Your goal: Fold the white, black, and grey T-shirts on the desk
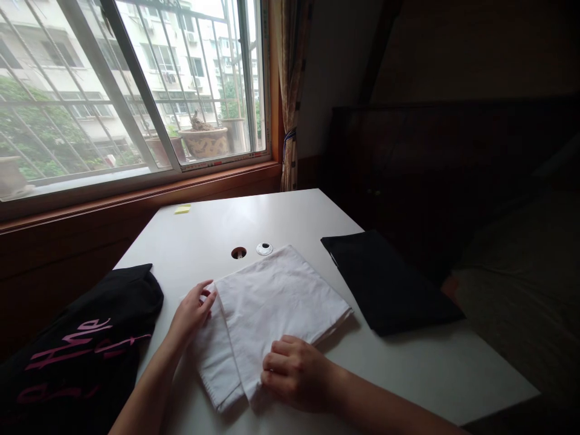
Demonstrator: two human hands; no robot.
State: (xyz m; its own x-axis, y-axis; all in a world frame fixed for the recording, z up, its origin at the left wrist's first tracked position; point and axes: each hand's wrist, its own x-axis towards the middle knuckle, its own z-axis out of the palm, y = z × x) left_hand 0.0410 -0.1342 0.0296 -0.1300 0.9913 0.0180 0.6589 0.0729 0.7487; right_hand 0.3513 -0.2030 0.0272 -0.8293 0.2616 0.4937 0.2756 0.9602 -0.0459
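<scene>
A white folded cloth (276,296) lies on the white table in front of me, with one flap laid over a narrower folded strip on its left. At the flap's far left corner, my left hand (194,311) has its fingers and thumb curled on the edge. My right hand (296,371) is closed on the near edge of the same cloth, its fingers bent and the fingertips partly hidden. Small wrinkles run over the cloth's upper layer. Whether it is a shirt or another garment, I cannot tell.
Left on the table (403,374) lies a black garment (109,314) with pink lettering, hanging over the edge. A dark folded cloth (385,281) lies on the right. Behind are a cable hole (238,253), its white cover (264,248) and yellow sticky notes (182,208).
</scene>
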